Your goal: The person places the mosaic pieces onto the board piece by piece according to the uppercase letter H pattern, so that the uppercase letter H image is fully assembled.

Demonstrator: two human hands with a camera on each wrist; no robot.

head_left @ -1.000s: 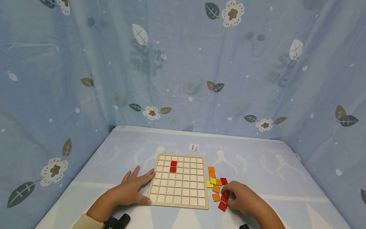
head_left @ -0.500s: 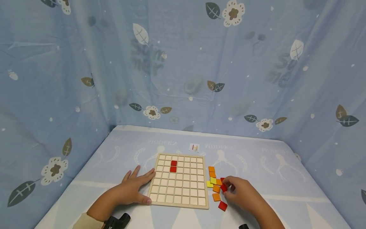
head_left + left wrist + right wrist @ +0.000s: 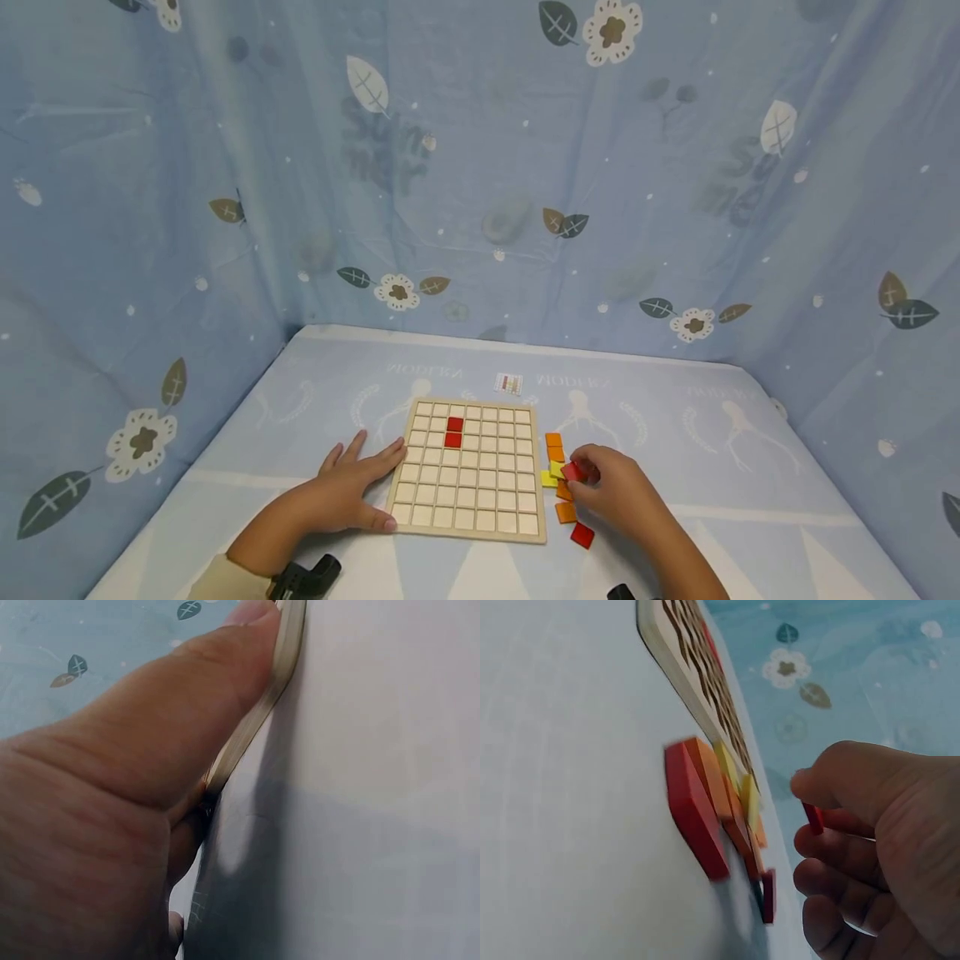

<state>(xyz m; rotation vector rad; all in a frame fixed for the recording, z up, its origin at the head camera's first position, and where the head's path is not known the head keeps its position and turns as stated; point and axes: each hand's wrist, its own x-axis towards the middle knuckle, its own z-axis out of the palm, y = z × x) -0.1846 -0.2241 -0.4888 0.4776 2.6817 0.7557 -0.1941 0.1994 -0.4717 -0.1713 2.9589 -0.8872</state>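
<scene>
A square wooden grid board (image 3: 470,532) lies on the table with two red tiles (image 3: 453,432) in its cells, one behind the other. Along its left edge my left hand (image 3: 341,492) rests with fingers spread, its thumb at the near corner. In the left wrist view the thumb (image 3: 202,697) lies against the board's rim (image 3: 281,671). On the other side my right hand (image 3: 618,487) pinches a red tile (image 3: 813,817) between thumb and fingers, held over the loose tiles. Orange tiles (image 3: 566,512), yellow tiles (image 3: 549,479) and another red tile (image 3: 582,535) lie beside the board.
A small card with a coloured grid pattern (image 3: 508,384) lies behind the board. Blue patterned curtains (image 3: 480,167) enclose the table at the back and sides. In the right wrist view one more red tile (image 3: 769,896) lies past the orange ones.
My right hand has picked up a red tile from the near part of the loose tiles and carried it away from me and leftward. My left hand stays in place.
</scene>
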